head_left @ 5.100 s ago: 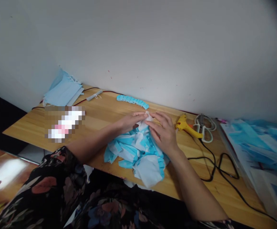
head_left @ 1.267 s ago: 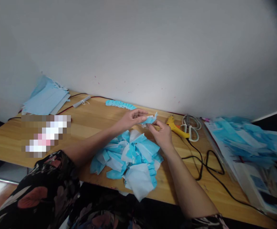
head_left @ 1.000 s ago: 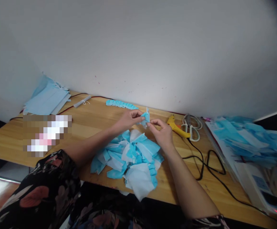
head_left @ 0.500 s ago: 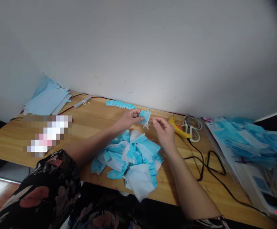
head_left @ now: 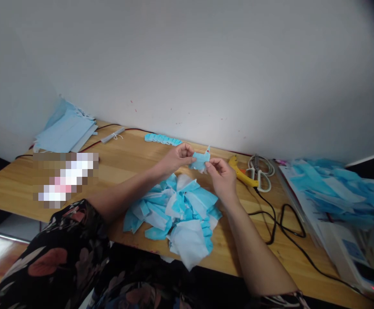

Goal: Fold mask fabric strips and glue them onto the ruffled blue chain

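Note:
Between my two hands, above the table, is a small piece of blue mask fabric (head_left: 201,160) with a thin white tip rising from its top edge. My left hand (head_left: 180,157) pinches its left side between thumb and fingers. On the right side, my right hand (head_left: 221,172) pinches the lower corner with thumb and forefinger. Just below and nearer to me lies a loose heap of blue and white mask fabric pieces (head_left: 190,214). A row of small folded blue pieces (head_left: 162,139) sits behind my left hand, close to the wall.
A stack of blue face masks (head_left: 66,131) lies at the far left. To the right are a yellow glue gun (head_left: 243,175), white-handled scissors (head_left: 264,180) and a looping black cord (head_left: 294,234). More blue fabric strips (head_left: 331,184) are piled at the right edge of the wooden table (head_left: 135,154).
My right hand has closed on the fabric piece's right side, where it was slightly apart before. The piece is now spread flatter between both hands.

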A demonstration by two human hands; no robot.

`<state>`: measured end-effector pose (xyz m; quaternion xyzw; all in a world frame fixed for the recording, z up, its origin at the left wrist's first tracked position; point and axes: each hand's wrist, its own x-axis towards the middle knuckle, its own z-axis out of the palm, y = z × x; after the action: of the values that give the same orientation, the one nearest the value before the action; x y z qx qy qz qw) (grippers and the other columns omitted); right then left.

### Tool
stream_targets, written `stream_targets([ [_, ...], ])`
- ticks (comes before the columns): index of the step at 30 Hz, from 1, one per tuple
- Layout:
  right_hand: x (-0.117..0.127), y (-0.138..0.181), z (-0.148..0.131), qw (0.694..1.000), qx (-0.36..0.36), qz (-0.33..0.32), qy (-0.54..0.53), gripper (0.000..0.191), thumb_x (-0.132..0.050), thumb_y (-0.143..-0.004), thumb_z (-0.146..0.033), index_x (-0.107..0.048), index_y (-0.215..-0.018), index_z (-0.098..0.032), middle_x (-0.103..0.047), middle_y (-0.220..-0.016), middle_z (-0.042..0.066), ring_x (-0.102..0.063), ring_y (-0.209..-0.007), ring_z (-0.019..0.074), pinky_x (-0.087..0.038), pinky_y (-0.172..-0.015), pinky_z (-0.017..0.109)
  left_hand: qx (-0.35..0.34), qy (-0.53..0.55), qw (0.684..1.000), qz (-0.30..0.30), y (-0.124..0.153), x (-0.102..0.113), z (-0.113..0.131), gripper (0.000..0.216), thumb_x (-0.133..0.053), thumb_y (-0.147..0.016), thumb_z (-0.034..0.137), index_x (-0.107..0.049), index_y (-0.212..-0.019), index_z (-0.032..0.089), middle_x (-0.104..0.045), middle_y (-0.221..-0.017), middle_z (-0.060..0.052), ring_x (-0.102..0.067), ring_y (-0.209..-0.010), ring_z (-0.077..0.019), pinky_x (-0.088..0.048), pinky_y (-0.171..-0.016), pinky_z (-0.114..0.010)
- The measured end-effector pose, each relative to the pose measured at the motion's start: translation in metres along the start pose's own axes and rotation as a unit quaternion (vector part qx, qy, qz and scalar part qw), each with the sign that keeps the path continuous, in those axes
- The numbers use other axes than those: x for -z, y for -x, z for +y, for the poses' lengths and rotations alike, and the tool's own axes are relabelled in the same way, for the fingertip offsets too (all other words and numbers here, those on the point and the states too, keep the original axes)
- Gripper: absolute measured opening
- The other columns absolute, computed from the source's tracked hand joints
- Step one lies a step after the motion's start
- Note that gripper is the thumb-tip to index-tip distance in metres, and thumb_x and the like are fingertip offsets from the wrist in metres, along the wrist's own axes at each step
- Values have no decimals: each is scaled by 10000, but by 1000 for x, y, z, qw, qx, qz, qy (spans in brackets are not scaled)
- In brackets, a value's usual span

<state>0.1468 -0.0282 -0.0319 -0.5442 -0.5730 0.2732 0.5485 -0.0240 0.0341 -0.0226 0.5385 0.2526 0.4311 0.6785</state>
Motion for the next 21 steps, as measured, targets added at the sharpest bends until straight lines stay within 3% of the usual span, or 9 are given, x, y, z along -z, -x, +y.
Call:
stream_targets([
  [10, -2, -1, 5, 995, -40, 3, -94, 169, -664, -794, -371, -609, -829, -216, -644, -714, -19, -573, -645, 135, -471, -644, 272, -18, -26, 999, 9, 2, -2, 1, 440, -746, -726, 269, -527, -1090, 157, -507, -685, 58, -514, -630, -70, -390, -619, -213],
  [15, -2, -2, 4, 989, -41, 15, -141, 161, -689, -776, -354, -619, -826, -218, -635, -705, -32, -552, -628, 121, -448, -621, 254, 12, 6, 999, -35, 4, -4, 3, 635, -771, -713, 303, -454, -1249, 178, -572, -756, 32, -570, -692, -95, -427, -682, -244],
  [21, -1, -2, 3, 989, -39, 40, -135, 177, -687, -783, -370, -626, -846, -216, -641, -728, -25, -560, -655, 127, -455, -641, 256, 29, -6, 998, -55, 4, -3, 0, 693, -783, -666, 215, -456, -1274, 152, -578, -726, 43, -570, -671, -93, -416, -675, -242],
])
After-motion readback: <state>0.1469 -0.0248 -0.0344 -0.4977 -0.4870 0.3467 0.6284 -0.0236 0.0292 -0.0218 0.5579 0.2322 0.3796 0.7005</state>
